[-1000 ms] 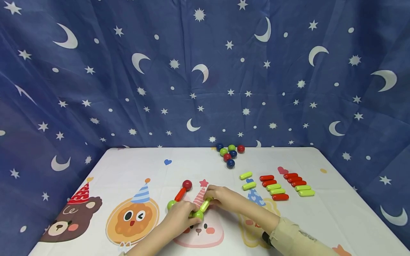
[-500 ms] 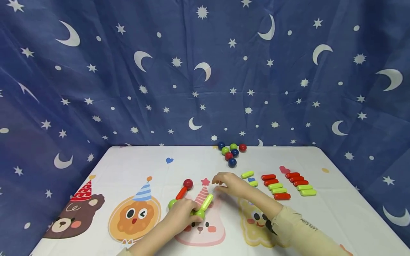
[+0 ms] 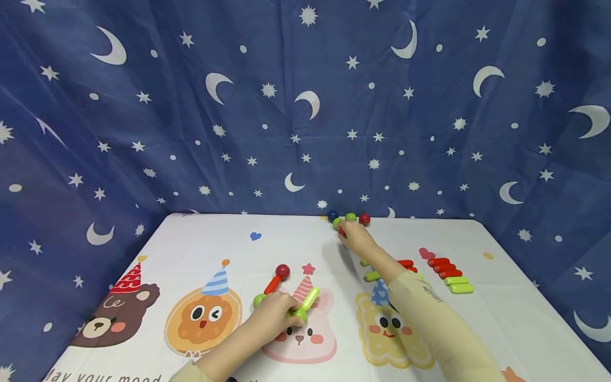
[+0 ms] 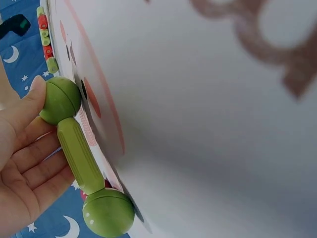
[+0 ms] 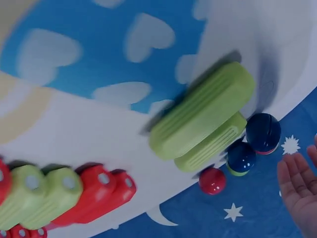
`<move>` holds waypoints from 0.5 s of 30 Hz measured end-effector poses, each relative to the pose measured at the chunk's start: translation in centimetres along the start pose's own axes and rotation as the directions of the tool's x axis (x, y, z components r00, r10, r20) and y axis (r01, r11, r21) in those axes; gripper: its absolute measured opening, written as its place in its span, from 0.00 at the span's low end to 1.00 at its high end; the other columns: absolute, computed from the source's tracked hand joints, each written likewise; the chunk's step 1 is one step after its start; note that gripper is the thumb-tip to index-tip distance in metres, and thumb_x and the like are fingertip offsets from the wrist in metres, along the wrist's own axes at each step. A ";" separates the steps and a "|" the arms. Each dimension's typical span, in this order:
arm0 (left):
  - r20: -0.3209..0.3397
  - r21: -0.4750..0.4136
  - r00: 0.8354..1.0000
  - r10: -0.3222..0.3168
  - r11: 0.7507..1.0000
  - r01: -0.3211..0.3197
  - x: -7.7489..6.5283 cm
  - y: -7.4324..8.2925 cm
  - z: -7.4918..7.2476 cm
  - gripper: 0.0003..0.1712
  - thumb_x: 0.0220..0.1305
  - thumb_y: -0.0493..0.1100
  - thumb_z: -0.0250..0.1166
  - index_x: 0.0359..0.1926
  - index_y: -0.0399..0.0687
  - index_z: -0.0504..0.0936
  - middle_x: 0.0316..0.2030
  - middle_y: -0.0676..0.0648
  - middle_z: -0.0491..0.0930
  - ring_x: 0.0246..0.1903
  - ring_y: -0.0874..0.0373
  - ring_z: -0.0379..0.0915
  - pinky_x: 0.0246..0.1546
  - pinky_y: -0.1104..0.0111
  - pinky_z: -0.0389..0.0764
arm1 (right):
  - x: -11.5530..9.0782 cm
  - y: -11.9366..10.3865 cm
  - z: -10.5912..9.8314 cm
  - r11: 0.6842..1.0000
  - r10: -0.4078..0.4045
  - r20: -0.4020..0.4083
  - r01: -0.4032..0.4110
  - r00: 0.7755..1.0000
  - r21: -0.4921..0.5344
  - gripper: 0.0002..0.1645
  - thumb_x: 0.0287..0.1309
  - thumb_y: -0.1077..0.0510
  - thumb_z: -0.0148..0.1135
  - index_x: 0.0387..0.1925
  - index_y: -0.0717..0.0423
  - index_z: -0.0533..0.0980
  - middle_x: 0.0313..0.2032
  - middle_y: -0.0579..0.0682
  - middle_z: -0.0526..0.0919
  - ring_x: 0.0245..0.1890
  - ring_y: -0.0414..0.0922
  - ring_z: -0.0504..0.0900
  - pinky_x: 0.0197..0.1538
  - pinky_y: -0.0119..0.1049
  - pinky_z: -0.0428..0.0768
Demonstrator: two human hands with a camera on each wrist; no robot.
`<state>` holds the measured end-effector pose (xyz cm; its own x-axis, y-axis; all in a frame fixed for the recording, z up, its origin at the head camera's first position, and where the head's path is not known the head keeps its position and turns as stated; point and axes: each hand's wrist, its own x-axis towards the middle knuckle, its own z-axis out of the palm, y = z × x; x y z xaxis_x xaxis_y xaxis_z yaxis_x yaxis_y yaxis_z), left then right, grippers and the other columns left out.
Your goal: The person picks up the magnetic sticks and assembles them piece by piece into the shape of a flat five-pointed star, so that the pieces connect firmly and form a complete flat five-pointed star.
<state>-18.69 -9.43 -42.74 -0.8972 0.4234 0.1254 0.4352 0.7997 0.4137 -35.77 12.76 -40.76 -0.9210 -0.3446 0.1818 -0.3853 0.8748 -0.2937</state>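
Note:
My left hand (image 3: 271,314) holds a joined chain of toy balls and sticks on the tablecloth. In the left wrist view its thumb presses a green ball (image 4: 60,100), with fingers behind the green stick (image 4: 80,156) leading to another green ball (image 4: 109,212). A red stick (image 3: 273,285) and red ball (image 3: 282,272) extend from the chain's far end. A yellow-green stick (image 3: 310,300) angles up from the near ball. My right hand (image 3: 357,240) is over the loose balls at the back, fingertips by a green ball (image 3: 338,223). Its fingers (image 5: 298,181) look loosely extended in the right wrist view.
At the table's back edge lie a blue ball (image 3: 332,215) and a red ball (image 3: 365,219). Two yellow-green sticks (image 5: 203,111) lie under my right forearm. Red sticks (image 3: 438,261) and yellow-green sticks (image 3: 461,288) lie in rows at the right. A starry blue curtain (image 3: 305,106) hangs behind.
My right hand has let go of the yellow-green stick, which stays joined to the chain, and has moved back and right to the loose balls. My left hand keeps its hold.

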 end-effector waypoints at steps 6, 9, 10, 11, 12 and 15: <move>0.022 -0.013 1.000 -0.005 1.000 0.005 0.1 -0.2 -0.2 0.11 0.43 0.49 0.75 0.25 0.48 0.85 0.16 0.59 0.68 0.21 0.67 0.59 0.23 0.76 0.61 | 2.4 0.6 1.3 0.999 0.040 -0.057 -0.040 0.998 0.000 0.19 0.58 0.63 0.61 0.50 0.68 0.74 0.47 0.63 0.79 0.48 0.54 0.79 0.51 0.44 0.79; 0.022 -0.017 1.000 0.002 1.000 -0.001 0.2 -0.2 -0.1 0.11 0.44 0.48 0.75 0.26 0.48 0.85 0.17 0.59 0.68 0.21 0.67 0.59 0.23 0.76 0.61 | 3.3 1.0 1.7 0.998 0.069 -0.052 -0.068 0.996 0.009 0.20 0.59 0.63 0.60 0.52 0.69 0.73 0.49 0.65 0.78 0.49 0.55 0.79 0.51 0.45 0.78; 0.022 -0.018 1.000 0.005 1.000 -0.005 0.3 -0.2 -0.1 0.11 0.44 0.48 0.75 0.25 0.48 0.85 0.17 0.59 0.68 0.21 0.67 0.59 0.23 0.76 0.61 | 3.5 1.2 1.9 0.997 0.080 -0.034 -0.080 0.996 0.009 0.21 0.59 0.63 0.60 0.53 0.69 0.72 0.51 0.65 0.77 0.50 0.56 0.78 0.53 0.44 0.78; 0.023 -0.020 1.000 0.007 1.000 -0.006 0.3 -0.2 -0.1 0.11 0.44 0.48 0.74 0.26 0.48 0.85 0.17 0.59 0.68 0.21 0.67 0.59 0.23 0.76 0.61 | 3.7 1.2 2.0 0.996 0.089 -0.011 -0.089 0.996 0.007 0.23 0.59 0.63 0.59 0.55 0.69 0.71 0.52 0.66 0.76 0.52 0.56 0.77 0.54 0.45 0.77; 0.024 -0.021 1.000 0.008 1.000 -0.008 0.3 -0.1 0.0 0.11 0.44 0.48 0.74 0.25 0.48 0.85 0.17 0.59 0.68 0.21 0.67 0.59 0.23 0.76 0.61 | 3.8 1.3 2.0 0.995 0.098 0.013 -0.098 0.995 0.005 0.24 0.60 0.63 0.59 0.56 0.69 0.70 0.54 0.66 0.75 0.54 0.56 0.76 0.56 0.45 0.76; 0.025 -0.019 1.000 0.010 1.000 -0.009 0.4 -0.1 0.0 0.11 0.44 0.48 0.74 0.25 0.48 0.84 0.17 0.59 0.68 0.21 0.67 0.59 0.23 0.77 0.61 | 4.1 1.5 2.3 0.996 0.091 0.057 -0.090 0.994 -0.018 0.27 0.59 0.63 0.60 0.59 0.69 0.68 0.57 0.66 0.73 0.58 0.57 0.74 0.60 0.46 0.73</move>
<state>-19.12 -9.32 -42.72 -0.8907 0.4419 0.1066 0.4421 0.7876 0.4291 -40.30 11.84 -42.59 -0.9540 -0.2825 0.1010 -0.2998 0.9081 -0.2923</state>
